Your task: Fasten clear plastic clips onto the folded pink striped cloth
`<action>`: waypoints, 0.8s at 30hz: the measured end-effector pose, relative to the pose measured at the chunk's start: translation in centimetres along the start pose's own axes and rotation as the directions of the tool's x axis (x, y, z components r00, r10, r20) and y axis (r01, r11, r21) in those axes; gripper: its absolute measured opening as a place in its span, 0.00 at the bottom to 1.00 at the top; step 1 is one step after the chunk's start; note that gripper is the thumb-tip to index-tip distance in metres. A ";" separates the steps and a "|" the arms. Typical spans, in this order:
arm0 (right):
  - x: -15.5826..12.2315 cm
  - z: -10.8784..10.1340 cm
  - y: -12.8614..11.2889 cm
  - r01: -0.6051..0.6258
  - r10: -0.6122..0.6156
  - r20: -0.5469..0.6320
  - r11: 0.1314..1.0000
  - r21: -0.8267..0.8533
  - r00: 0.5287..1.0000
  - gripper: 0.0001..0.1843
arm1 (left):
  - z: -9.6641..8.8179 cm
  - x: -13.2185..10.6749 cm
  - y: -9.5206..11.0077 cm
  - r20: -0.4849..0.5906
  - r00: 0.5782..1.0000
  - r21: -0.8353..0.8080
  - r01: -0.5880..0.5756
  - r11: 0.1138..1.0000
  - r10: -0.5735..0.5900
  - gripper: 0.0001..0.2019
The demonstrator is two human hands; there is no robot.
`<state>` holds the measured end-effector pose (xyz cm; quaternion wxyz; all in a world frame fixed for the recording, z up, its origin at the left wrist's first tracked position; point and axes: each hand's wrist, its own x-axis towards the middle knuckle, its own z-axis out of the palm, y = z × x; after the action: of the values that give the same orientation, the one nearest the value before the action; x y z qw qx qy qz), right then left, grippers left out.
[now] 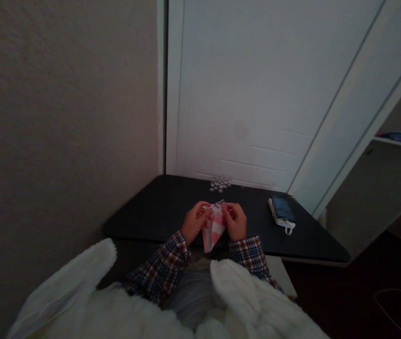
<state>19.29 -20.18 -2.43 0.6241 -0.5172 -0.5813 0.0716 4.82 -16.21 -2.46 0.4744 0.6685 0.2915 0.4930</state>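
Two bare hands work at the near edge of the black table (165, 207), both pinching one pink-and-white cloth piece (217, 230). The left hand (195, 222) has thumb and fingertips closed on the cloth's upper left; the right hand (236, 222) grips its upper right likewise. The cloth hangs between them, narrowing to a lower tip at the table's near edge; whether it touches the table cannot be told.

Black surface extends left of the left hand to the table's slanting left edge, and right of the right hand as far as a dark-faced device (282, 207) with a white loop (288, 230), on the table's right part. Toward the table's far edge, small clear pieces (220, 182) form a cluster, apart from the hands.

Both forearms, in plaid sleeves (170, 261), reach in from the table's near side, angled inward, wrists bent, knuckles outward. White plush fabric (140, 315) lies nearer than the table. A white panel (257, 84) stands along its far edge; a textured wall (80, 103) bounds its left.
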 end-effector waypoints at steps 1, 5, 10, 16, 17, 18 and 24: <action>0.0 0.0 0.0 -0.002 0.002 0.002 1.000 0.002 1.000 0.12 | 0.0 0.0 0.0 -0.001 1.000 -0.001 0.002 1.000 -0.002 0.15; -0.1 0.1 0.1 -0.006 0.006 0.015 1.000 0.010 1.000 0.11 | 0.0 0.0 -0.1 -0.009 1.000 -0.005 0.012 1.000 -0.012 0.15; -0.1 0.1 0.2 0.000 -0.001 0.029 1.000 0.022 1.000 0.11 | -0.1 -0.1 -0.5 -0.008 0.999 -0.003 0.046 0.999 -0.046 0.17; -0.1 0.0 0.0 0.028 -0.030 0.035 0.999 0.039 0.999 0.11 | -0.1 0.1 -0.7 -0.017 0.996 0.004 0.091 0.996 -0.091 0.20; -0.1 0.0 0.0 0.035 -0.036 0.030 0.999 0.040 0.999 0.10 | -0.1 0.1 -0.6 -0.015 0.996 0.006 0.089 0.996 -0.089 0.20; -0.1 0.0 -0.1 0.040 -0.041 0.024 0.998 0.043 0.999 0.10 | -0.1 0.2 -0.5 -0.013 0.996 0.010 0.085 0.996 -0.085 0.19; -0.2 0.1 0.3 0.033 -0.036 0.031 0.996 0.084 0.999 0.08 | -0.2 0.2 -0.2 -0.015 0.999 0.026 0.049 0.998 -0.048 0.16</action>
<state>19.26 -20.10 -2.76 0.6369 -0.4792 -0.5966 0.0935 4.72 -15.95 -2.53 0.4752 0.6641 0.3175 0.4820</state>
